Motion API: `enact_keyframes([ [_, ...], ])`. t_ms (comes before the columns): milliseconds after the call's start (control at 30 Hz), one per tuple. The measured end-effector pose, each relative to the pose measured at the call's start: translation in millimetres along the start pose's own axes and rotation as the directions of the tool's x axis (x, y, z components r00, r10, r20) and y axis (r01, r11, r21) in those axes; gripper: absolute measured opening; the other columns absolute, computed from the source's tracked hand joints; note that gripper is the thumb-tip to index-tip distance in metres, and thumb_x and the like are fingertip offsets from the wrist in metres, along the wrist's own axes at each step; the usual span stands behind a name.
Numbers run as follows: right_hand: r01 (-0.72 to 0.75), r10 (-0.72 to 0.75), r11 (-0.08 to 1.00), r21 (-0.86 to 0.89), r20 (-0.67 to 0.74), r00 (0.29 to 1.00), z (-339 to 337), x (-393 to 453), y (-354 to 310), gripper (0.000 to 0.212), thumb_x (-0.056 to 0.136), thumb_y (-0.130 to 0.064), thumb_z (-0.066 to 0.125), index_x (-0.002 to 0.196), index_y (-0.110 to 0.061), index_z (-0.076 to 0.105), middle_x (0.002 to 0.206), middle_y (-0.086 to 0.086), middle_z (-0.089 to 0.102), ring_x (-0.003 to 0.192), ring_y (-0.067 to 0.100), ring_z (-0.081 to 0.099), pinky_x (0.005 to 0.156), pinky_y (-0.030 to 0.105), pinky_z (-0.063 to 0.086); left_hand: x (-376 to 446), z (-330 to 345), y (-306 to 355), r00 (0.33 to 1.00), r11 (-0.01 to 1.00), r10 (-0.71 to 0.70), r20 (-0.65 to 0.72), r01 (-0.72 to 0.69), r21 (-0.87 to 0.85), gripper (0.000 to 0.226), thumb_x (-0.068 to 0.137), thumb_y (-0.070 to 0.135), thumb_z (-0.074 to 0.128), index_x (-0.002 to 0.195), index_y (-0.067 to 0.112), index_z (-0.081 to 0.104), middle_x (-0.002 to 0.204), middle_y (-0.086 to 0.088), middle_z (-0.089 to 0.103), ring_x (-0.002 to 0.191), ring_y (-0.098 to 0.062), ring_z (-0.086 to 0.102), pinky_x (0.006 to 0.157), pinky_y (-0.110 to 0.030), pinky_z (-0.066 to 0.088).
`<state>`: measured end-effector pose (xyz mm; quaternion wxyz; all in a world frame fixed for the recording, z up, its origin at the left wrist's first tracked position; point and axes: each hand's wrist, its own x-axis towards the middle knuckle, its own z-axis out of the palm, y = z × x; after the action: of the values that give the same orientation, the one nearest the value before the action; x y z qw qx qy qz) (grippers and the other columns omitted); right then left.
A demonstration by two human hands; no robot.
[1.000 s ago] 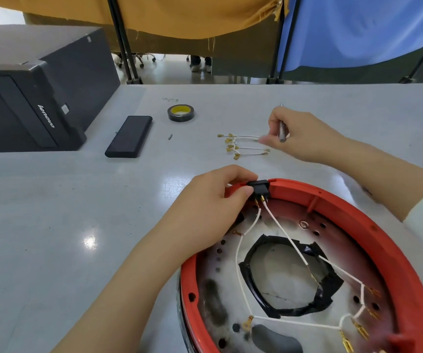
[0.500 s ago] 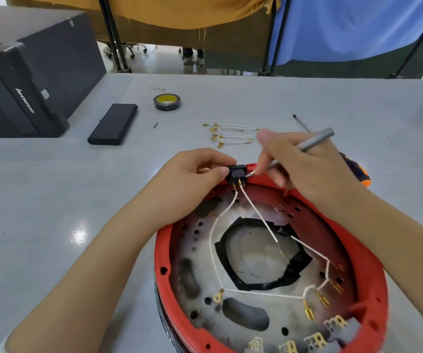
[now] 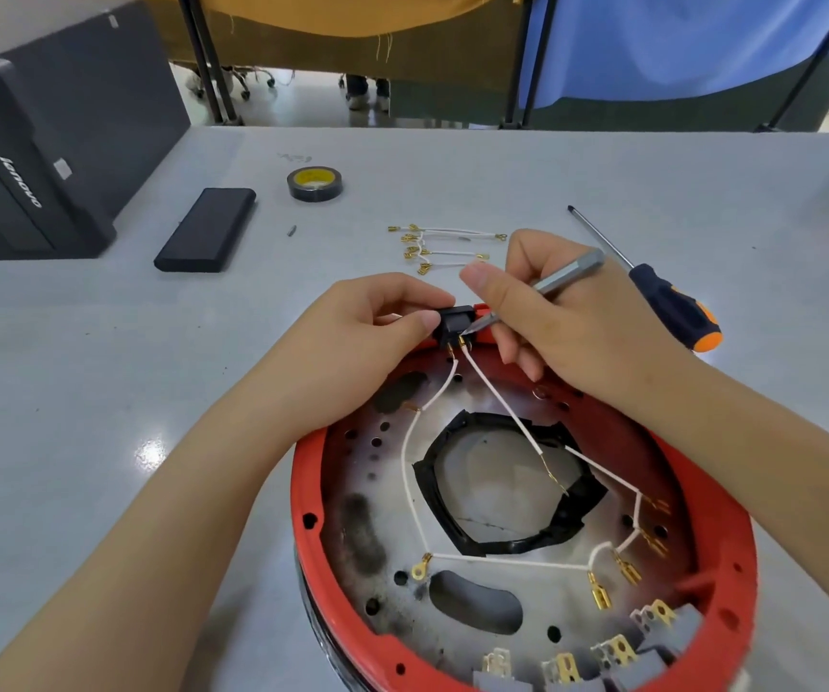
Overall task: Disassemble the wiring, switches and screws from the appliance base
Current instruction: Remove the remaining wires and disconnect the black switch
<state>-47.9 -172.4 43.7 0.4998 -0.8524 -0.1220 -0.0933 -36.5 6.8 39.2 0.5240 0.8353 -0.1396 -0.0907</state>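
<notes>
**Prying at the switch on the red base**

Pinching black switch (image 3: 454, 323) with left hand (image 3: 352, 352) at far rim of red base (image 3: 732, 566). Gripping grey tool (image 3: 559, 277) in right hand (image 3: 567, 322), tip against switch terminals. White wires (image 3: 497, 402) below both hands. Orange-black screwdriver (image 3: 662, 297) just right of right hand.

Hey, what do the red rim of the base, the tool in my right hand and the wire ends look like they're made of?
Red rim: likely moulded plastic, matte, with formed ribs and holes. Slim tool in the right hand: looks like bare metal, grey and faceted with a dull sheen. Wire terminals: probably brass or brass-plated, shiny gold colour, on white-sheathed wires.
</notes>
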Motion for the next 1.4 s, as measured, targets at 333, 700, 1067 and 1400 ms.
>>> enact_keyframes([
  [333, 0.015, -0.011, 0.999, -0.053, 0.072, 0.997, 3.7, 20.2, -3.5, 0.040, 0.096, -0.032, 0.054, 0.063, -0.013, 0.040, 0.038, 0.000, 0.052, 0.029, 0.010, 0.040, 0.035, 0.015, 0.032, -0.6, -1.6, 0.8, 1.000, 0.999, 0.010, -0.030, -0.009, 0.038, 0.019, 0.096, 0.021, 0.053, 0.104, 0.030, 0.068, 0.097, 0.011, 0.071, 0.093, -0.005, 0.066, 0.094, -0.033, 0.049],
  [700, 0.041, -0.042, 0.998, 0.055, 0.032, 0.999, 5.7, 28.5, 7.8, 0.044, 0.098, -0.024, 0.050, 0.060, -0.008, 0.036, 0.035, -0.006, 0.037, 0.028, 0.006, 0.033, 0.035, 0.012, 0.026, 2.0, -0.9, -1.9, 0.999, 0.999, 0.001, -0.047, 0.001, 0.046, 0.018, 0.095, 0.025, 0.054, 0.099, 0.035, 0.068, 0.092, 0.016, 0.070, 0.081, 0.002, 0.064, 0.067, -0.017, 0.042],
  [1067, 0.182, -0.187, 0.965, -0.188, -0.011, 0.982, 9.9, 17.3, 5.9, 0.045, 0.098, -0.033, 0.049, 0.063, -0.009, 0.036, 0.055, 0.012, 0.044, 0.045, 0.009, 0.037, 0.046, 0.019, 0.030, 0.6, -1.8, -2.4, 0.999, 0.998, 0.019, -0.038, -0.016, 0.055, 0.020, 0.095, 0.024, 0.054, 0.104, 0.034, 0.068, 0.098, 0.016, 0.070, 0.097, -0.001, 0.064, 0.096, -0.033, 0.048],
  [1400, 0.086, -0.085, 0.995, -0.046, 0.020, 0.996, 9.3, 30.2, 11.0, 0.046, 0.099, -0.030, 0.049, 0.063, -0.004, 0.036, 0.039, -0.008, 0.037, 0.034, 0.006, 0.035, 0.040, 0.012, 0.025, 1.1, -1.7, -2.0, 0.999, 0.999, 0.016, -0.049, -0.013, 0.052, 0.018, 0.095, 0.024, 0.054, 0.101, 0.034, 0.068, 0.095, 0.018, 0.070, 0.093, 0.001, 0.064, 0.093, -0.027, 0.049],
])
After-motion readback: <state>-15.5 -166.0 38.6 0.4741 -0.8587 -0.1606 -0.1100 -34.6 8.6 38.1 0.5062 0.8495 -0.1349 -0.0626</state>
